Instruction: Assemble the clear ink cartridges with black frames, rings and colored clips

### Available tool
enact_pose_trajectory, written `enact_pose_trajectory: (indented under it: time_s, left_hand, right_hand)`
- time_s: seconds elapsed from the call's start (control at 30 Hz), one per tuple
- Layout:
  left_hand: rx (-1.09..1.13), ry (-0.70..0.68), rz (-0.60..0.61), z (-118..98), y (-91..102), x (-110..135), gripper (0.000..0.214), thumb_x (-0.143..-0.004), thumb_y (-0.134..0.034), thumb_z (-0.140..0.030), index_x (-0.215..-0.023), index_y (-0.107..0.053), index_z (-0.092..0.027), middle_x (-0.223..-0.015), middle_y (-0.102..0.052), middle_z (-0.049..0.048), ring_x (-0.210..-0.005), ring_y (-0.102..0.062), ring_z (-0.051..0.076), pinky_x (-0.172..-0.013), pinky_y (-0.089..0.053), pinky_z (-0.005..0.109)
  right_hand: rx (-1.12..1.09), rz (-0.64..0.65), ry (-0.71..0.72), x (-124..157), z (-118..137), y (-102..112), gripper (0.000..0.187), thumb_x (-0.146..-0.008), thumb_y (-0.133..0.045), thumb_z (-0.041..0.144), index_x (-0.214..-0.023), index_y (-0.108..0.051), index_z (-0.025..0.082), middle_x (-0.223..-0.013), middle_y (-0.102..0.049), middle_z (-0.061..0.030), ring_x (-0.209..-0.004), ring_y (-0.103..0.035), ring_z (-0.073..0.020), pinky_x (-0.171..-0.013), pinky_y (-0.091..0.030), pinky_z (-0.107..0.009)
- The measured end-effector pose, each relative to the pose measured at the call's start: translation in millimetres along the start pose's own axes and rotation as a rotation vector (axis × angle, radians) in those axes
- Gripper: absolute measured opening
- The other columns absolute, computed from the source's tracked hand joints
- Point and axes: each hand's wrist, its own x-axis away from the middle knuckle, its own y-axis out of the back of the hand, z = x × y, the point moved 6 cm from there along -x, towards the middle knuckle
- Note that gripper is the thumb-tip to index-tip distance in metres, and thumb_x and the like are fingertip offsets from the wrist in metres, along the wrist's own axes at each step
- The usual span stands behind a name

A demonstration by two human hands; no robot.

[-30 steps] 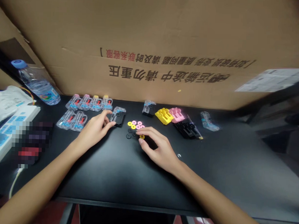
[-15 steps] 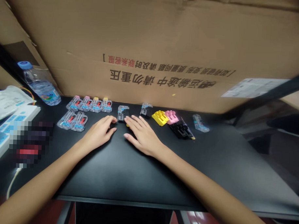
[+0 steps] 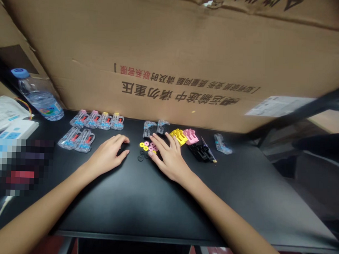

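My right hand [image 3: 170, 156] lies palm down, fingers spread, partly over a scatter of small yellow, pink and black rings [image 3: 145, 147]. Its fingertips reach a clear plastic piece with a dark part [image 3: 148, 128]; whether they press on it, I cannot tell. Beside that stands a similar clear piece [image 3: 162, 126]. To the left of the rings, my left hand [image 3: 109, 152] rests on the table with curved fingers and the thumb apart, holding nothing. Yellow clips [image 3: 179, 137], pink clips [image 3: 190, 136] and black clips [image 3: 200, 153] sit right of my right hand.
Several clear plastic assemblies with red levers [image 3: 104, 121] stand in two rows on the left. Beyond them are a water bottle [image 3: 45, 100] and a white power strip [image 3: 13, 136]. A pen-like tool [image 3: 209, 150] and another clear piece [image 3: 222, 144] lie right. Cardboard [image 3: 161, 41] walls the back.
The clear piece between my hands has shifted right, close to the other one. My right hand has moved right and toward me, and the coloured rings now show. My hands are farther apart.
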Motion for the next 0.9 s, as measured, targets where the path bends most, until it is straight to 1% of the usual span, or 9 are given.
enact_pose_trajectory:
  time_s: [0.13, 0.23, 0.3, 0.43, 0.53, 0.63, 0.77, 0.83, 0.9]
  left_hand:
    - [0.018, 0.0, -0.001, -0.7, 1.1, 0.1, 0.019, -0.1, -0.06, -0.027, -0.119, -0.059, -0.024, -0.115, -0.069, 0.0056, -0.091, -0.068, 0.022, -0.086, -0.054, 0.04]
    - [0.015, 0.001, -0.003, -1.1, 1.4, 0.3, 0.02, -0.1, -0.06, -0.028, -0.12, -0.059, -0.024, -0.115, -0.07, 0.0055, -0.091, -0.068, 0.022, -0.085, -0.054, 0.039]
    - [0.015, 0.001, -0.001, -1.1, 1.2, 0.4, 0.02, -0.101, -0.06, -0.029, -0.12, -0.06, -0.024, -0.114, -0.07, 0.0051, -0.091, -0.068, 0.022, -0.085, -0.054, 0.039]
    - [0.027, 0.004, 0.002, 0.3, 1.6, -0.4, 0.019, -0.101, -0.06, -0.03, -0.119, -0.06, -0.025, -0.115, -0.069, 0.0046, -0.091, -0.068, 0.021, -0.086, -0.054, 0.039]
    - [0.047, 0.011, 0.01, 1.6, 2.2, -1.2, 0.019, -0.102, -0.059, -0.031, -0.119, -0.059, -0.024, -0.117, -0.069, 0.0045, -0.089, -0.068, 0.02, -0.085, -0.054, 0.039]
    - [0.045, -0.007, 0.012, -0.9, 3.4, -1.3, 0.018, -0.102, -0.06, -0.031, -0.119, -0.06, -0.025, -0.117, -0.07, 0.0044, -0.087, -0.068, 0.02, -0.083, -0.054, 0.037]
    - [-0.08, -0.081, -0.011, -7.6, 6.1, -1.9, 0.013, -0.104, -0.056, -0.028, -0.113, -0.064, -0.024, -0.108, -0.075, 0.0039, -0.09, -0.069, 0.022, -0.082, -0.052, 0.038]
    - [-0.181, -0.117, -0.033, -8.1, 9.6, -3.2, 0.015, -0.106, -0.052, -0.027, -0.108, -0.066, -0.023, -0.1, -0.077, 0.0039, -0.091, -0.07, 0.024, -0.082, -0.049, 0.039]
    - [-0.277, -0.115, -0.072, -4.1, 17.2, -4.9, 0.018, -0.106, -0.05, -0.028, -0.103, -0.067, -0.023, -0.09, -0.076, 0.0036, -0.088, -0.07, 0.025, -0.08, -0.047, 0.039]
  right_hand:
    - [-0.003, -0.025, -0.007, 3.9, 0.8, 4.0, 0.062, -0.111, -0.045, 0.056, -0.167, -0.045, 0.029, -0.168, -0.052, -0.006, -0.16, -0.031, -0.0476, -0.128, -0.026, -0.076]
    - [-0.013, -0.035, 0.003, 2.7, -0.6, 4.7, 0.061, -0.111, -0.046, 0.055, -0.166, -0.045, 0.031, -0.167, -0.054, -0.0063, -0.16, -0.034, -0.0463, -0.128, -0.026, -0.076]
    - [-0.021, -0.03, -0.006, 0.1, -5.1, 3.3, 0.06, -0.111, -0.046, 0.055, -0.166, -0.046, 0.032, -0.168, -0.053, -0.0061, -0.16, -0.033, -0.0466, -0.128, -0.027, -0.076]
    - [-0.041, -0.018, -0.027, -6.7, -17.9, 0.3, 0.059, -0.111, -0.046, 0.054, -0.164, -0.048, 0.029, -0.171, -0.049, -0.0051, -0.163, -0.027, -0.0477, -0.128, -0.026, -0.076]
    - [-0.1, -0.007, -0.008, -10.1, -23.3, 0.0, 0.058, -0.111, -0.046, 0.052, -0.163, -0.048, 0.027, -0.172, -0.048, -0.0056, -0.163, -0.029, -0.0445, -0.13, -0.03, -0.071]
    - [-0.148, -0.01, 0.013, -12.2, -25.2, 0.7, 0.058, -0.111, -0.045, 0.051, -0.163, -0.047, 0.025, -0.169, -0.051, -0.0078, -0.164, -0.028, -0.0405, -0.131, -0.034, -0.066]
    - [-0.149, -0.034, 0.026, -13.4, -26.2, 1.4, 0.056, -0.111, -0.048, 0.048, -0.162, -0.047, 0.025, -0.165, -0.056, -0.0088, -0.162, -0.034, -0.0398, -0.129, -0.036, -0.066]
    - [-0.145, -0.044, 0.036, -12.4, -25.9, 2.1, 0.056, -0.111, -0.049, 0.047, -0.163, -0.047, 0.026, -0.164, -0.057, -0.0088, -0.161, -0.035, -0.0395, -0.129, -0.037, -0.066]
    - [-0.143, -0.07, 0.058, -9.9, -23.8, 4.4, 0.056, -0.111, -0.049, 0.045, -0.164, -0.045, 0.027, -0.164, -0.057, -0.0082, -0.161, -0.035, -0.0388, -0.128, -0.038, -0.066]
